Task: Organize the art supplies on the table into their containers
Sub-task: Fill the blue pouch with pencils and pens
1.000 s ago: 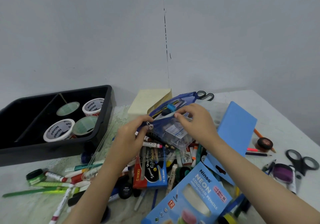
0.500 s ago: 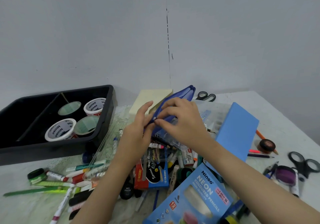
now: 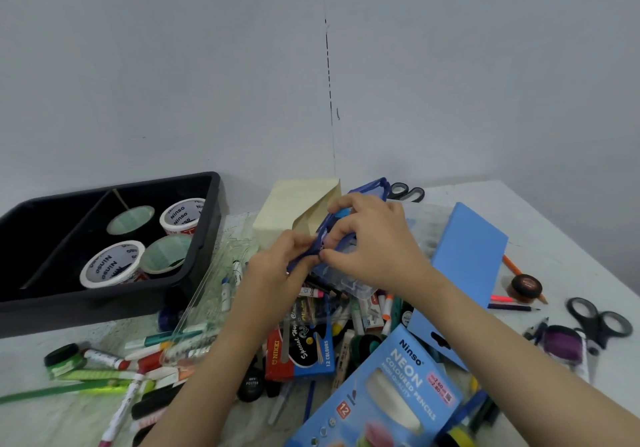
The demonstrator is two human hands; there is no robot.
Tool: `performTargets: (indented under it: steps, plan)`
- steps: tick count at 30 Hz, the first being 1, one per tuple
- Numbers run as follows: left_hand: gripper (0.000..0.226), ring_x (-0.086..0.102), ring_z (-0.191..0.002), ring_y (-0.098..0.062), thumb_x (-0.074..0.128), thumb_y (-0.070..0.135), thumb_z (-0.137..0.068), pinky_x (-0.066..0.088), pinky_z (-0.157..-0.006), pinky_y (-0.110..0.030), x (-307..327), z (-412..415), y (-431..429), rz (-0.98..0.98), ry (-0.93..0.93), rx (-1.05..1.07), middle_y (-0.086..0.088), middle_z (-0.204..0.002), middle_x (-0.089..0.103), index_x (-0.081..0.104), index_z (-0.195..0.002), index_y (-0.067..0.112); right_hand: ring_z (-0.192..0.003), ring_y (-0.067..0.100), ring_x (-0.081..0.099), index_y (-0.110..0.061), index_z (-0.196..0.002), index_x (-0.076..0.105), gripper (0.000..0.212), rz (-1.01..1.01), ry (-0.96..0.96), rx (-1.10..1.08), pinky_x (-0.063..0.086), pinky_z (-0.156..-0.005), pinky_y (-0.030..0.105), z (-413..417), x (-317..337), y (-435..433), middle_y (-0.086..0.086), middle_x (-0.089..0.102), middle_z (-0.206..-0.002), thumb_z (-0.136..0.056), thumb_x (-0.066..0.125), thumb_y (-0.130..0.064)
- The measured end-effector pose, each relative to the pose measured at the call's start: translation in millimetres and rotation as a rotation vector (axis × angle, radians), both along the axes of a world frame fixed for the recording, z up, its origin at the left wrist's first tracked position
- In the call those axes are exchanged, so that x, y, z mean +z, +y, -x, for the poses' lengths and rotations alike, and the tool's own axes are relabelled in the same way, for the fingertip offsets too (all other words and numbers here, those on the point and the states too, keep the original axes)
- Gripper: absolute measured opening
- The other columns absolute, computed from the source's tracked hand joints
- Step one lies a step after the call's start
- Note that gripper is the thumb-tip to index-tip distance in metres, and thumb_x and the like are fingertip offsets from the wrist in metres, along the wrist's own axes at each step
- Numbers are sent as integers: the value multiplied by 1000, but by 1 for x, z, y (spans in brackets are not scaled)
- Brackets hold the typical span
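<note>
A clear pencil pouch with blue trim [image 3: 346,275] is held above a heap of pens and markers [image 3: 360,311] at the table's middle. My left hand [image 3: 277,270] pinches the pouch's blue edge at its near end. My right hand [image 3: 374,242] grips the pouch from the right, its fingertips at the zipper beside the left hand. The hands hide most of the pouch. A black tray [image 3: 204,239] at the left holds rolls of tape [image 3: 112,268].
A blue Ninso neon pencil box [image 3: 391,391] lies at the front, a red and blue Nikki box [image 3: 301,353] beside it, a plain blue box [image 3: 467,266] and scissors [image 3: 599,322] to the right. Loose markers [image 3: 114,367] litter the front left. A cream pad [image 3: 294,211] stands behind.
The pouch's mouth gaped open a second ago; my right hand has slid left along the top to meet the left hand, and the opening now looks drawn together.
</note>
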State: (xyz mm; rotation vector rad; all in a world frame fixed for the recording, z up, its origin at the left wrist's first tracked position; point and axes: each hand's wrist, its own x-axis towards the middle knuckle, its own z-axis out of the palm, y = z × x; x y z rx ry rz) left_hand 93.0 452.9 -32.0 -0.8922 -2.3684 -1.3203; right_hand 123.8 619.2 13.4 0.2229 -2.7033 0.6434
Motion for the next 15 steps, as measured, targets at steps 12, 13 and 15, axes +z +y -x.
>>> performTargets:
  steps: [12, 13, 15]
  plan:
    - [18, 64, -91, 0, 61, 17, -84, 52, -73, -11, -2, 5, -1, 1, 221, 2, 8, -101, 68, 69, -99, 10, -115, 14, 42, -25, -79, 70, 16, -52, 24, -199, 20, -94, 34, 18, -6, 31, -8, 47, -132, -87, 58, -32]
    - [17, 64, -90, 0, 61, 17, -84, 52, -72, -11, -1, 5, -2, -17, 217, 8, 10, -101, 68, 68, -99, 12, -116, 16, 42, -25, -81, 69, 15, -47, 5, -239, 21, -96, 35, 22, -8, 38, -7, 46, -133, -87, 58, -32]
    - [16, 64, -87, 0, 62, 16, -84, 52, -70, -13, 1, 3, -4, -54, 221, 18, 14, -99, 66, 66, -99, 18, -119, 17, 41, -23, -84, 68, 13, -31, -13, -302, 22, -95, 35, 29, -11, 51, -4, 45, -135, -88, 58, -30]
